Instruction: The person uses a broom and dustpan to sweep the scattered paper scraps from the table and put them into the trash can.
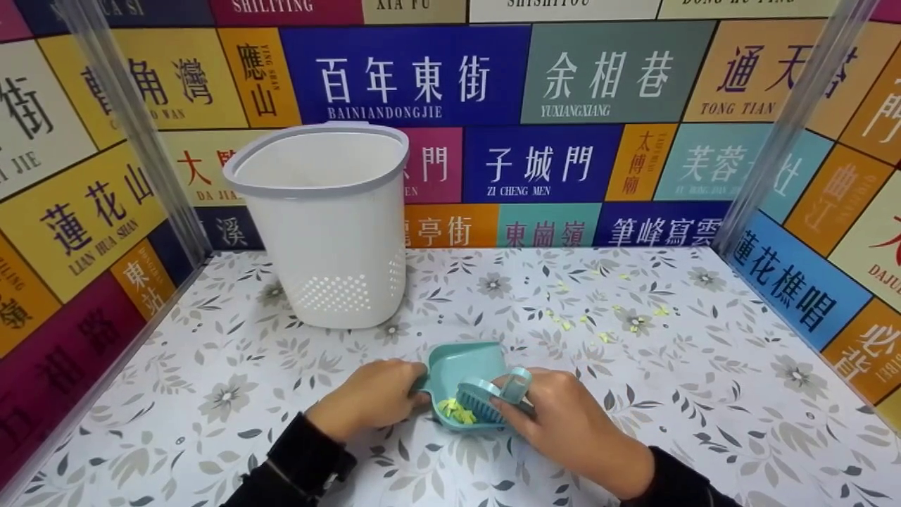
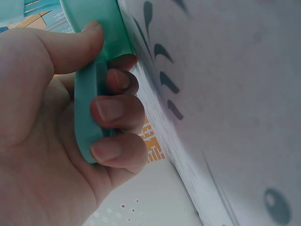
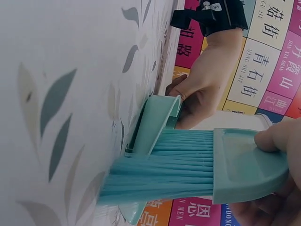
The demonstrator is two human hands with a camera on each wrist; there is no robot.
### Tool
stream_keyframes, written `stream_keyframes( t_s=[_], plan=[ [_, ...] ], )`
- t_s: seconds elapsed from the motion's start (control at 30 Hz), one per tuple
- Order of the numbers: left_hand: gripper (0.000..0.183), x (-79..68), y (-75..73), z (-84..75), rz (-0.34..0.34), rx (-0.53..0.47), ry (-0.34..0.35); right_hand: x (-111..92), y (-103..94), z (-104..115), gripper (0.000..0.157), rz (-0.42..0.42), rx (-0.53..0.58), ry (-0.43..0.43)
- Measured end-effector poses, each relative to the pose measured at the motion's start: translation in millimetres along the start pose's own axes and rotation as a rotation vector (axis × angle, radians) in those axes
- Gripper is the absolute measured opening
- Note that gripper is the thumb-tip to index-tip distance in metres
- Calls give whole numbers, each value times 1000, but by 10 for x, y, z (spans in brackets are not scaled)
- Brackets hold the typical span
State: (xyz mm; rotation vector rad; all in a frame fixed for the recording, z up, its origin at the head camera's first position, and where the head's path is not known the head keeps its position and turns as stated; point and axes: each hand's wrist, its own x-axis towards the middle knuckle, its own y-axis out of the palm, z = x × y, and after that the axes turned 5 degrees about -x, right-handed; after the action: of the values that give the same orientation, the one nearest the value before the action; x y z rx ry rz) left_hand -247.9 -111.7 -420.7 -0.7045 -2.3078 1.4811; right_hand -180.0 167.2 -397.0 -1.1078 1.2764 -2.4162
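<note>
Reading "BAINIANDONGJIE" and "YUXIANGXIANG", two wall panels (image 1: 405,77) stand behind. The left hand (image 1: 369,396) grips one dustpan (image 1: 461,365); the right hand (image 1: 574,422), one brush (image 1: 480,389).

The work surface (image 1: 704,401), from 6 o'clock towards the centre, carries a white covering with grey leaf-and-flower print. The rear wall (image 1: 493,77) at 12 o'clock displays multicoloured rectangles bearing Chinese characters and Latin lettering. The left wall (image 1: 77,239) at 9 o'clock and right wall (image 1: 802,282) at 3 o'clock match. Transparent strips (image 1: 137,120) line the corners at 10 and 2 o'clock.
</note>
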Motion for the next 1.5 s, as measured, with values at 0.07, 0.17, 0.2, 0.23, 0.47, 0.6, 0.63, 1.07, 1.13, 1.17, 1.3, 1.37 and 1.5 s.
stream_keyframes(
  t_s=[0.07,0.17,0.2,0.23,0.47,0.6,0.63,1.07,1.13,1.17,1.3,1.37,1.5],
  plan=[
    [20,0,1,5,0,0,2,6,-23,-14,12,12,47,32],
    [20,3,4,11,1,0,1,14,-77,-31,13,1,74,60],
    [20,2,4,11,1,0,1,20,-98,-36,13,-9,78,65],
    [19,1,3,10,2,2,0,29,-121,-41,13,-18,82,75],
    [20,-6,5,5,1,23,5,95,-292,-119,14,-77,104,171],
    [19,-10,1,5,5,10,3,122,-358,-237,13,-119,45,201],
    [19,-11,1,6,6,7,2,126,-368,-273,14,-126,27,214],
    [18,-5,-17,-7,18,-5,-4,160,-380,-587,31,-38,-98,533],
    [18,-5,-20,-8,19,-8,-1,151,-374,-609,28,-34,-128,529],
    [18,-6,-20,-7,19,-7,-2,149,-372,-617,25,-39,-143,523],
    [19,-12,-14,3,9,0,-1,149,-372,-632,20,-67,-210,497],
    [20,-10,-7,11,4,6,2,149,-373,-631,20,-78,-241,491],
    [20,-5,-1,17,-3,16,5,142,-376,-625,22,-78,-280,476]
  ],
)
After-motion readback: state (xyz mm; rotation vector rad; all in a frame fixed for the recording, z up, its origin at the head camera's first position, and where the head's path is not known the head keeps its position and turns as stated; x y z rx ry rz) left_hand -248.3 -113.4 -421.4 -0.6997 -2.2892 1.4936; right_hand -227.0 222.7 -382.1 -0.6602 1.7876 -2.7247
